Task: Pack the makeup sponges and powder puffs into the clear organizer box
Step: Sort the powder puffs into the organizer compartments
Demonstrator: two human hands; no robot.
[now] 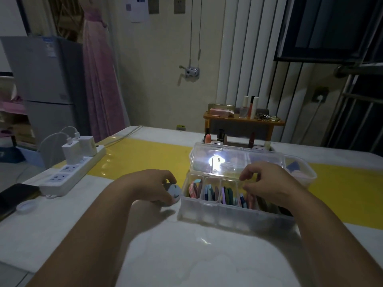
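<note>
Just left of the clear box point(207, 213), the left hand point(152, 186) clamps its fingers on a pale puff point(173, 192); the right hand point(268, 186) curls over the box, and I cannot tell its grip.

The single view comes from a wide-angle camera on the person's head, above and on the near side of the box point(228, 214). It faces forward and down across the table point(186, 255), so both forearms run up from the bottom corners to the left hand point(153, 187) and right hand point(269, 185) at mid-frame. It sits close: the puff point(174, 192) just left of the box shows its dark marks. Beyond the box the wall point(165, 79) fills the top half, and straight edges bow near the borders.
</note>
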